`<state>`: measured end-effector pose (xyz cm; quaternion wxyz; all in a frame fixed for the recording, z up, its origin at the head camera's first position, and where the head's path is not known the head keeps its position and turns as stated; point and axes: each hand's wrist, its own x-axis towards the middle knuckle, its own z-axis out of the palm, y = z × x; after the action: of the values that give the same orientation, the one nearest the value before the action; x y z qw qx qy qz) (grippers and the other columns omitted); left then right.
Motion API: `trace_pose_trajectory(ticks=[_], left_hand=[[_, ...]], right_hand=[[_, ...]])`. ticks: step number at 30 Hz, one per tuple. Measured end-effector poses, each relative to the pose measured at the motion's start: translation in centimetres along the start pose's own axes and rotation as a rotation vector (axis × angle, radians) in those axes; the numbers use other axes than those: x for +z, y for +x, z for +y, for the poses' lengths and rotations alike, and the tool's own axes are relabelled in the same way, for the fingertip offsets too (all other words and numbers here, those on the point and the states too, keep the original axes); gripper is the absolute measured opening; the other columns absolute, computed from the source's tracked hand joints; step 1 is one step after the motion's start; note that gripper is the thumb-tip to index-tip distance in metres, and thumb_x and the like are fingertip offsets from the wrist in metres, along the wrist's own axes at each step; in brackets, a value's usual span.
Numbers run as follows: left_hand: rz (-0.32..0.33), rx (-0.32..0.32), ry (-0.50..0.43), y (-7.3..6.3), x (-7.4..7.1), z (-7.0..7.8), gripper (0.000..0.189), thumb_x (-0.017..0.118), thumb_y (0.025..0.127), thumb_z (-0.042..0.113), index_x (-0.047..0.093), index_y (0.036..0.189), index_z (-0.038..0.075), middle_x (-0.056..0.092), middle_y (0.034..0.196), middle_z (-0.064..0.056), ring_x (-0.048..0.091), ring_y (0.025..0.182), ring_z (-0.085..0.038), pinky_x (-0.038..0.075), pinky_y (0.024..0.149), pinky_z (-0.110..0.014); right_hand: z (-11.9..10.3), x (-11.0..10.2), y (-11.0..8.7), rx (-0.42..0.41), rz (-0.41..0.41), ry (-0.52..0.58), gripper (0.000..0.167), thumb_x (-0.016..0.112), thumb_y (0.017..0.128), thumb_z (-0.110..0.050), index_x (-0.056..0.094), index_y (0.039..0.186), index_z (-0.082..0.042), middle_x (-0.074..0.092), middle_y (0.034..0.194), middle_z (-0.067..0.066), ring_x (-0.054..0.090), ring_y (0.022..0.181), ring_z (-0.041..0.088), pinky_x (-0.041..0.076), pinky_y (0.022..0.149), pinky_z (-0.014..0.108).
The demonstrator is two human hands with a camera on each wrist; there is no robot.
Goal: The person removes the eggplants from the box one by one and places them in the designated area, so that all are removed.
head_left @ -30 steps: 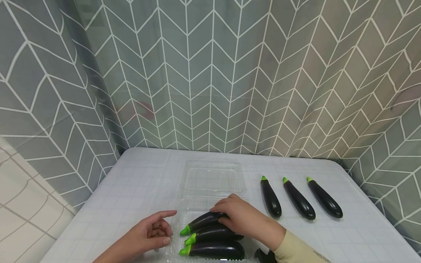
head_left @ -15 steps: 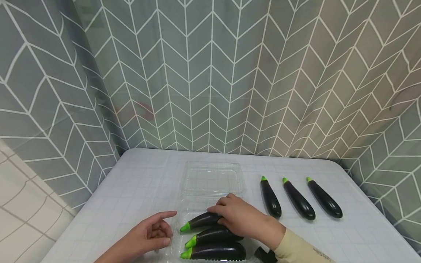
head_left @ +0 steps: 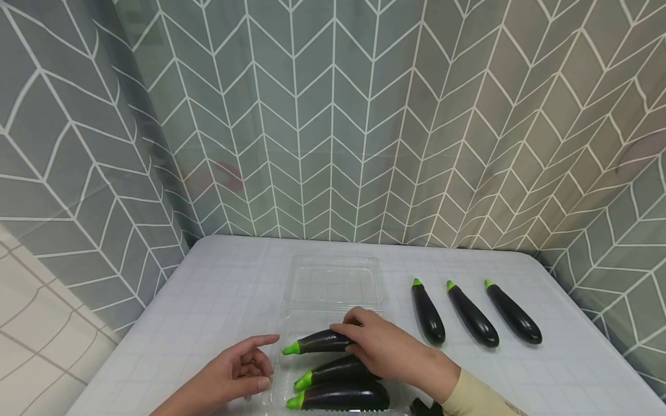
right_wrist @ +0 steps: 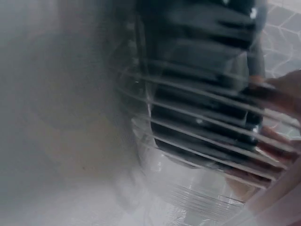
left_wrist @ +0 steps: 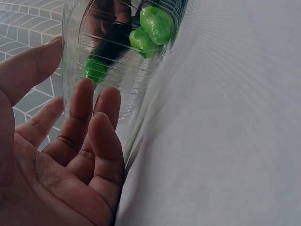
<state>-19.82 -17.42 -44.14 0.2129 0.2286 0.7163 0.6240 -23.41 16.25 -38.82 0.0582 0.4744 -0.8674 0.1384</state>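
Note:
My right hand [head_left: 387,349] grips the rear eggplant [head_left: 322,341] by its thick end, fingers over the top, inside an open clear plastic clamshell box [head_left: 296,325]. A middle eggplant [head_left: 335,371] and a front eggplant [head_left: 346,397] lie in the same tray, green stems pointing left. My left hand [head_left: 241,368] stands at the box's left side with nothing in it, index finger extended and the others loosely bent. In the left wrist view its fingertips are right at the ribbed wall [left_wrist: 77,28]. The right wrist view is blurred, with dark eggplant bodies [right_wrist: 197,127] behind the ribbed plastic.
The box's clear lid [head_left: 335,283] lies folded back behind the tray. Three more eggplants [head_left: 472,316] lie spaced in a row to the right on the white table [head_left: 224,277]. A patterned curtain [head_left: 333,127] hangs behind the table.
The rear eggplant's stem end has swung away from me, widening its gap from the middle one. The two nearer eggplants have shifted slightly right. My left hand stays put.

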Motion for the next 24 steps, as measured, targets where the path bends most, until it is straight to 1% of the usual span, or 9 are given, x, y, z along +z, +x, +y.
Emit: trace_pose_trajectory(ticks=[4, 7, 12, 15, 20, 24], left_hand=[[-0.003, 0.022, 0.007, 0.0, 0.0, 0.0, 0.061, 0.061, 0.098, 0.008, 0.031, 0.149, -0.006, 0.062, 0.106, -0.022, 0.064, 0.089, -0.019, 0.052, 0.078, -0.027], [-0.006, 0.023, 0.006, 0.0, 0.0, -0.1, 0.062, 0.062, 0.098, 0.008, 0.031, 0.15, -0.006, 0.062, 0.106, -0.022, 0.064, 0.09, -0.019, 0.052, 0.079, -0.028], [0.001, -0.003, 0.0, 0.0, 0.0, -0.1, 0.062, 0.062, 0.098, 0.009, 0.032, 0.15, -0.004, 0.062, 0.106, -0.021, 0.064, 0.09, -0.02, 0.052, 0.078, -0.028], [0.002, -0.006, -0.006, -0.1, 0.0, -0.1, 0.062, 0.063, 0.097, 0.009, 0.032, 0.15, -0.003, 0.062, 0.107, -0.021, 0.064, 0.091, -0.02, 0.052, 0.079, -0.028], [0.0, 0.008, -0.016, -0.1, 0.1, -0.1, 0.062, 0.062, 0.097, 0.009, 0.032, 0.15, -0.004, 0.062, 0.108, -0.022, 0.064, 0.091, -0.019, 0.052, 0.08, -0.027], [-0.008, 0.02, -0.016, -0.2, 0.0, -0.1, 0.062, 0.062, 0.097, 0.007, 0.032, 0.15, -0.004, 0.062, 0.108, -0.022, 0.064, 0.091, -0.019, 0.052, 0.08, -0.027]], right_hand=[[0.0, 0.1, -0.2, -0.004, 0.02, -0.028, 0.04, 0.068, 0.094, -0.011, 0.06, 0.133, -0.011, 0.059, 0.12, 0.003, 0.058, 0.107, 0.015, 0.048, 0.091, 0.032], [-0.1, 0.2, -0.3, -0.002, 0.035, -0.021, 0.04, 0.068, 0.094, -0.011, 0.06, 0.133, -0.013, 0.059, 0.12, 0.001, 0.057, 0.108, 0.016, 0.047, 0.093, 0.034], [0.0, 0.3, -0.5, 0.007, 0.088, 0.039, 0.044, 0.071, 0.092, -0.01, 0.06, 0.133, -0.017, 0.056, 0.117, -0.001, 0.056, 0.102, 0.013, 0.047, 0.088, 0.031], [0.2, 0.3, -0.7, 0.017, 0.109, 0.07, 0.045, 0.071, 0.092, -0.011, 0.06, 0.134, -0.019, 0.053, 0.117, -0.002, 0.055, 0.097, 0.01, 0.048, 0.084, 0.027], [0.3, 0.0, -1.1, 0.085, 0.105, 0.158, 0.048, 0.069, 0.094, -0.017, 0.056, 0.139, -0.025, 0.051, 0.12, -0.003, 0.054, 0.096, 0.006, 0.049, 0.082, 0.024], [0.3, -0.5, -1.2, 0.128, 0.123, 0.19, 0.049, 0.069, 0.095, -0.02, 0.054, 0.141, -0.027, 0.051, 0.122, -0.005, 0.054, 0.094, 0.005, 0.048, 0.079, 0.024]])
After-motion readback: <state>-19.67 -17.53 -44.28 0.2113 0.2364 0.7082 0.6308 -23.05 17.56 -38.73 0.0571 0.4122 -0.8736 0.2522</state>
